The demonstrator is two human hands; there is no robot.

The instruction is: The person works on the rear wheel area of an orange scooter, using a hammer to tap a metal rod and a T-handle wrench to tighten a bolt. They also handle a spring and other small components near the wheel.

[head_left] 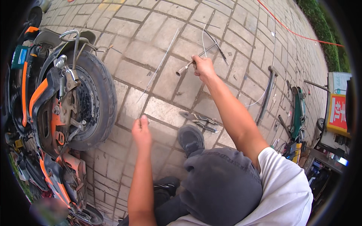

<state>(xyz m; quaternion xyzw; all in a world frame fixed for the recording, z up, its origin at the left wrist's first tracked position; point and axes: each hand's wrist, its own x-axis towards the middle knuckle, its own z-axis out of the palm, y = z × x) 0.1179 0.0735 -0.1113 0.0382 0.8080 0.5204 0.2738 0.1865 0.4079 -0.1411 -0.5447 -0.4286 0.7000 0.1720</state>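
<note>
My right hand (203, 67) is stretched out over the paving and grips a metal socket wrench (185, 67) by its bar, the socket end pointing left. My left hand (141, 132) hovers lower, fingers loosely curled, pinching the near end of a thin steel cable (160, 62) that runs away across the bricks. The rear wheel (94, 98) of an orange and black scooter lying on its side is just left of that hand. My bent knee in dark trousers (218, 184) and a dark shoe (190, 139) sit below.
Pliers (200, 121) lie on the bricks near my shoe. A dark bent tube (267, 94) and a green tool (298, 113) lie to the right, by a red and yellow sign (337, 113). A red cord (298, 34) crosses the far paving beside a hedge.
</note>
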